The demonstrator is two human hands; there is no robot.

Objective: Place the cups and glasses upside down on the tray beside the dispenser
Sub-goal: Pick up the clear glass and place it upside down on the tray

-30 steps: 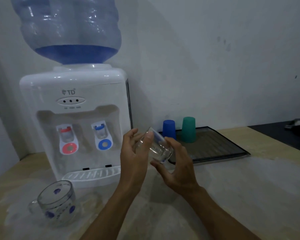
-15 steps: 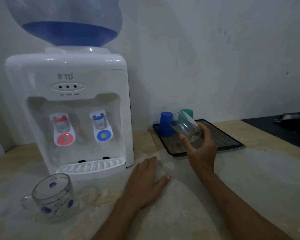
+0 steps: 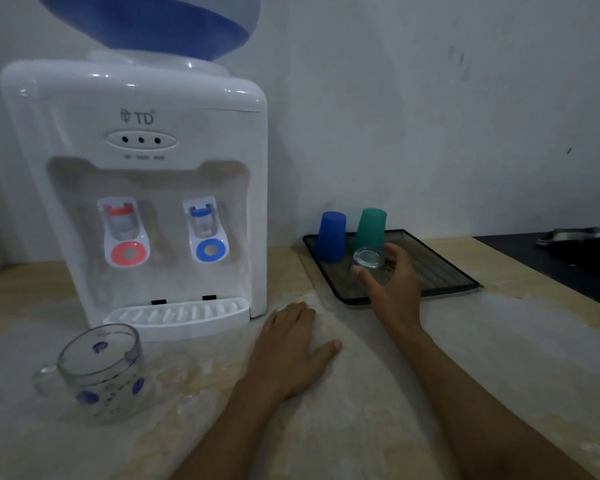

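Right hand: our right hand (image 3: 392,282) is wrapped around a small clear glass (image 3: 368,262), thumb on the near side and fingers on the far side, holding it base-up over the tray.
Left hand: our left hand (image 3: 291,351) lies flat and empty on the worktop (image 3: 499,358), fingers spread — just in front of the dispenser's right corner.
Tray: the dark tray (image 3: 440,271) sits to the right of the water dispenser (image 3: 142,188); we cannot tell whether the glass touches it.
Already on the tray: a blue cup (image 3: 331,236) and a green cup (image 3: 370,226), both upside down, side by side at the back-left.
Mug: a clear mug (image 3: 101,372) with purple dots stands upright on the worktop — near-left, before the drip grille.
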